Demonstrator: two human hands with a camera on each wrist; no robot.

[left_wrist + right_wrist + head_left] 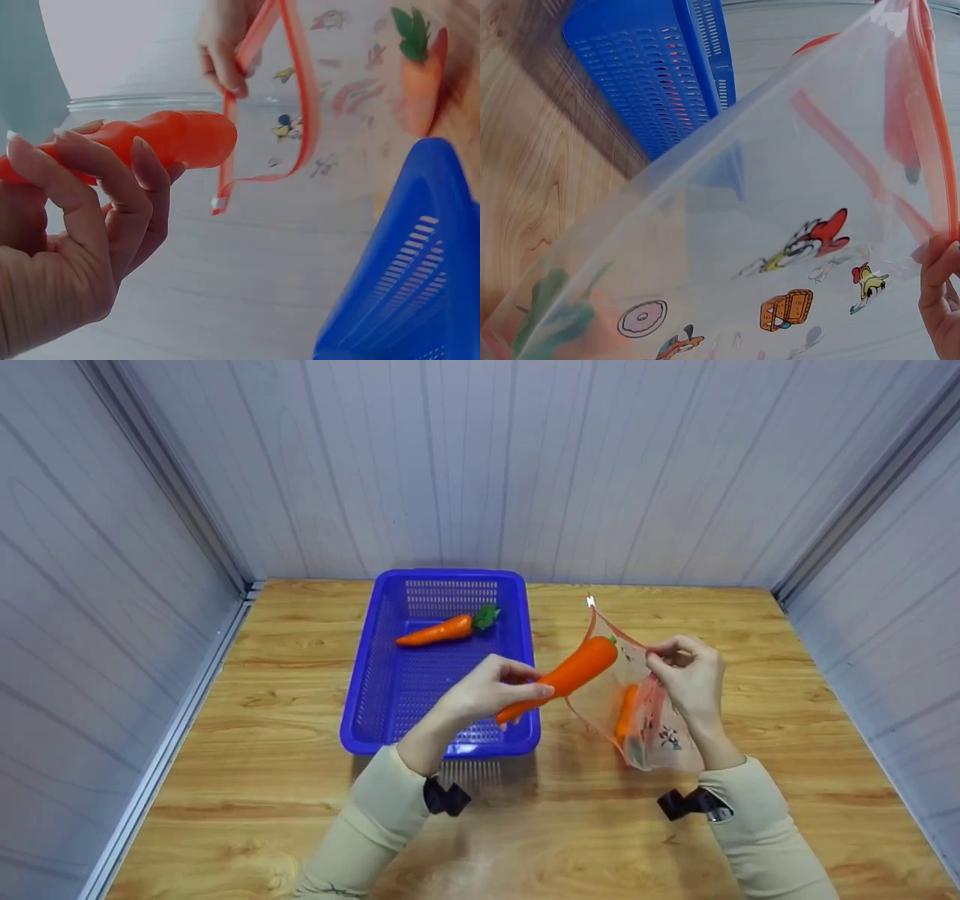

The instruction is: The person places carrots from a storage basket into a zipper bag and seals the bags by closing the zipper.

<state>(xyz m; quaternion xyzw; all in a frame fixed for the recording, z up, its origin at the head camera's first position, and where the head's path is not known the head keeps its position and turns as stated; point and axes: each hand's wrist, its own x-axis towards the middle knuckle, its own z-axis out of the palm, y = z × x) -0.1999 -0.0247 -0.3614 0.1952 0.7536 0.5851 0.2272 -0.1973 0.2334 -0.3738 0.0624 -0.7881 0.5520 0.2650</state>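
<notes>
My left hand (pixel 487 690) grips an orange carrot (pixel 581 666) by its narrow half, the thick end with a green stub pointing at the bag's mouth. In the left wrist view the fingers curl round the carrot (pixel 180 136). My right hand (pixel 688 671) pinches the rim of a clear zipper bag (pixel 679 746) with a red-orange edge and cartoon prints, its mouth spread wide. Another carrot (pixel 627 714) lies inside the bag; its green leaves (pixel 551 311) show through the plastic in the right wrist view.
Left of the bag, a blue plastic basket (pixel 349 712) with slotted walls stands on the wooden table (pixel 262 697). One carrot with leaves (pixel 442 631) lies in it. A white zipper slider (pixel 590 601) sits at the bag's far corner. Pale panels (pixel 480 472) enclose the table's back and sides.
</notes>
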